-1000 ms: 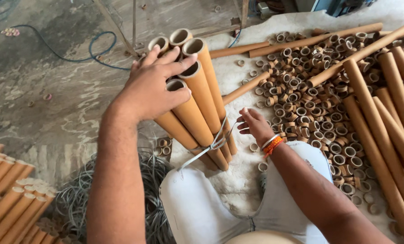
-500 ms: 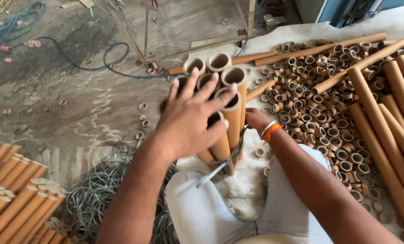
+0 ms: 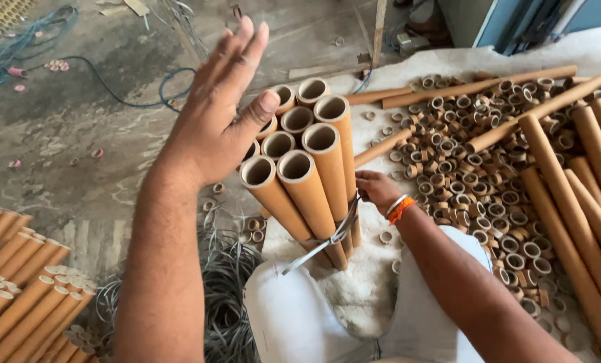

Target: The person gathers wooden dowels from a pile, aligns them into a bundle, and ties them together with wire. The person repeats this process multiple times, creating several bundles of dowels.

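Note:
A bundle of brown cardboard tubes (image 3: 305, 171) stands tilted on the floor in front of me, open ends up, tied near its base with a grey strap (image 3: 327, 240). My left hand (image 3: 219, 111) is raised just left of the tube tops, palm flat, fingers spread, thumb near one tube. My right hand (image 3: 376, 189) sits against the bundle's right side, fingers closed on the strap where it wraps the tubes. An orange and white bangle circles that wrist.
Long cardboard tubes (image 3: 569, 202) and a heap of short cut rings (image 3: 478, 144) lie on a white sheet to the right. More tubes (image 3: 18, 289) are stacked at lower left. Grey straps (image 3: 223, 296) are piled by my knees. Cables run across the concrete floor.
My left hand has lifted off the tube tops and opened flat. The bundle has tipped more upright toward me. The right hand has stayed at the strap.

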